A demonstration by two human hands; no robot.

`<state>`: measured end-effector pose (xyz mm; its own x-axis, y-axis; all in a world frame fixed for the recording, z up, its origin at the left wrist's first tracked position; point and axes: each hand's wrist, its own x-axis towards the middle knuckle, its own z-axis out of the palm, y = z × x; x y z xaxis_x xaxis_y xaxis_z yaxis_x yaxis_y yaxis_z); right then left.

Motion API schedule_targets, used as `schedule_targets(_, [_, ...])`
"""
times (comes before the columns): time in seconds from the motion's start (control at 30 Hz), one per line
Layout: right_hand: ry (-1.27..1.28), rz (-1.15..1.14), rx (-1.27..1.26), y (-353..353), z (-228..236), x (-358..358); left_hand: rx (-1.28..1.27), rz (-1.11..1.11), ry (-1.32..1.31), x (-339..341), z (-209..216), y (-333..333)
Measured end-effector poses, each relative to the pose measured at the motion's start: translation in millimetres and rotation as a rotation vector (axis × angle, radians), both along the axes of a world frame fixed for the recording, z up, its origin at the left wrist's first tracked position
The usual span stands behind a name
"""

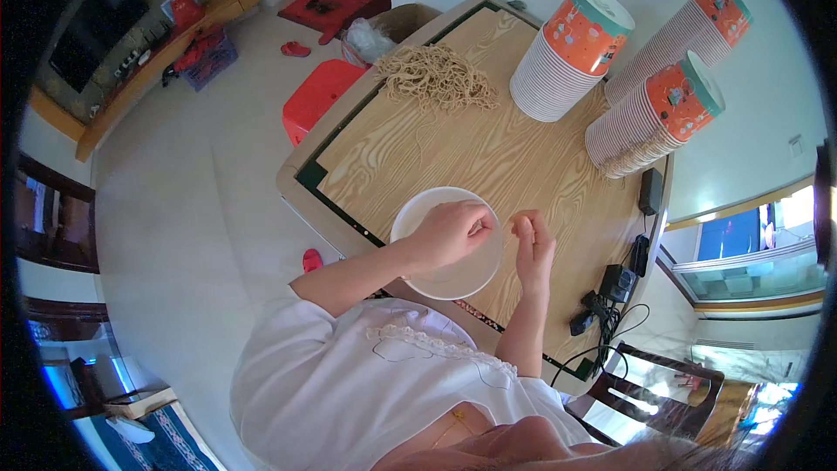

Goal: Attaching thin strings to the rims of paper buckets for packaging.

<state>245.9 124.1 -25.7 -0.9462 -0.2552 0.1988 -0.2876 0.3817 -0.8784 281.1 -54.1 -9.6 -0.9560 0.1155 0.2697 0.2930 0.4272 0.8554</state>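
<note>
In front of me on the wooden table stands an open white round tub [449,286], its mouth facing up. My left hand [449,234] reaches over the tub with its fingers curled in. Just right of the rim, my right hand [534,240] is closed in a pinch, its fingertips close to the left hand's. Whatever lies between the fingers of either hand is too small to make out. Beyond the tub lies a loose heap of tan twine [438,77], with a thin strand trailing from it toward the tub.
Stacked paper tubs, orange and green at the top, stand at the back right: a tall stack [567,57], a rear stack [689,30] and a front stack [654,118] with twine along its side. Black adapters and cables [617,283] line the right edge. A red stool [323,96] stands left.
</note>
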Motion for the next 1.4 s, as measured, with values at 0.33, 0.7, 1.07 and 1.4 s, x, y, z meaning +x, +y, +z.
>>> schedule_targets(0.33, [-0.138, 0.065, -0.032, -2, -20, 3, -0.259, 0.015, -0.109, -8, -8, 3])
schedule_targets(0.7, [-0.103, 0.098, -0.034, -4, -18, 3, -0.296, 0.015, -0.104, -13, -20, 6])
schedule_targets(1.07, [-0.139, 0.09, -0.104, -3, -25, 3, -0.283, 0.065, -0.073, -15, -16, 5])
schedule_targets(1.4, [-0.193, 0.087, -0.093, -3, -23, 2, -0.29, 0.069, -0.098, -14, -13, 6])
